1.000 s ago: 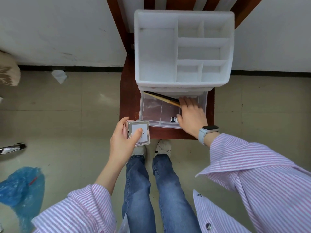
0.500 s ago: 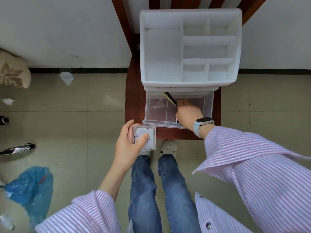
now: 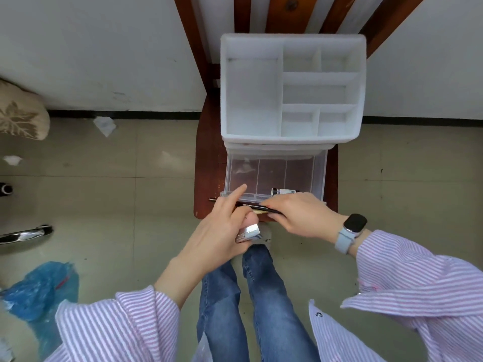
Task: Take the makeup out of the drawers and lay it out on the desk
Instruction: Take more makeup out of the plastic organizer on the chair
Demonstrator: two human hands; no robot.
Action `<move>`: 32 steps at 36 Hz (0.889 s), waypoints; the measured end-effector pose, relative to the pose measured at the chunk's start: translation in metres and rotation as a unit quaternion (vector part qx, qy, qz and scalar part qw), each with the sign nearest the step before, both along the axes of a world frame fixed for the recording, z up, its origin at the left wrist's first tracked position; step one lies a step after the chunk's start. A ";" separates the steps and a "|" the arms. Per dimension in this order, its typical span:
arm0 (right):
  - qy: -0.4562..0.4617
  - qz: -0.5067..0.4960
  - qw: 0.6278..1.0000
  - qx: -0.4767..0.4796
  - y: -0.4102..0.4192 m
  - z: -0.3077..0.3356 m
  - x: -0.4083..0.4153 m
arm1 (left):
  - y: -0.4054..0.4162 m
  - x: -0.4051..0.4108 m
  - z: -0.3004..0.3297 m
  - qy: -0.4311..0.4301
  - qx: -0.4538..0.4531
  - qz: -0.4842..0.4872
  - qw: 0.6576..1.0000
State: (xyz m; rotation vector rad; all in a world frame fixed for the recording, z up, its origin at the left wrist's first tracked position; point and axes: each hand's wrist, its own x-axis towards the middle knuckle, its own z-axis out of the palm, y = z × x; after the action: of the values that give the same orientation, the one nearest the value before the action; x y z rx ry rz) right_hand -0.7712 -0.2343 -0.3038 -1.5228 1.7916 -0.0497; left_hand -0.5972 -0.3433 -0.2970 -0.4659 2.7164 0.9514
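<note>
A white organiser [image 3: 251, 95] with open top compartments stands on a dark wooden chair seat [image 3: 209, 184]. Its clear bottom drawer [image 3: 320, 176] is pulled out, and a small black-and-white tube [image 3: 283, 191] lies at its front. My right hand [image 3: 300, 216] grips thin black and tan makeup brushes [image 3: 257, 208], held level in front of the drawer. My left hand [image 3: 222, 233] holds a small silver compact [image 3: 249, 232] in its palm, forefinger stretched out over the brushes' left end.
The chair back's wooden slats [image 3: 277, 14] rise against a white wall. On the tiled floor lie a blue plastic bag [image 3: 39, 291], a chrome handle [image 3: 23, 235], crumpled paper [image 3: 104, 125] and a patterned cushion [image 3: 21, 116]. My jeans-clad legs [image 3: 251, 296] stand below the seat.
My right hand drew the brushes out of the drawer toward me. My left hand, still with the compact, came up to meet the brushes. The tube in the drawer is now uncovered.
</note>
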 end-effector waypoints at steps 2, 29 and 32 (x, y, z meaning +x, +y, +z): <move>0.005 0.003 1.000 -0.013 -0.005 0.003 0.002 | -0.002 -0.001 0.001 -0.009 -0.037 -0.020 0.999; -0.232 -0.339 0.911 0.026 -0.017 0.012 -0.027 | -0.013 0.017 -0.002 -0.072 0.013 0.001 0.997; -0.106 -0.373 0.921 0.050 -0.008 -0.016 -0.034 | -0.016 0.029 -0.003 -0.104 0.050 0.078 0.990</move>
State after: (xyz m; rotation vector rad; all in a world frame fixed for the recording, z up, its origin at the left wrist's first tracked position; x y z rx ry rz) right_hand -0.8049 -0.2419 -0.3203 -0.6600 2.0515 -0.4692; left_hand -0.5684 -0.3592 -0.2997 -0.7227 2.4615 1.0113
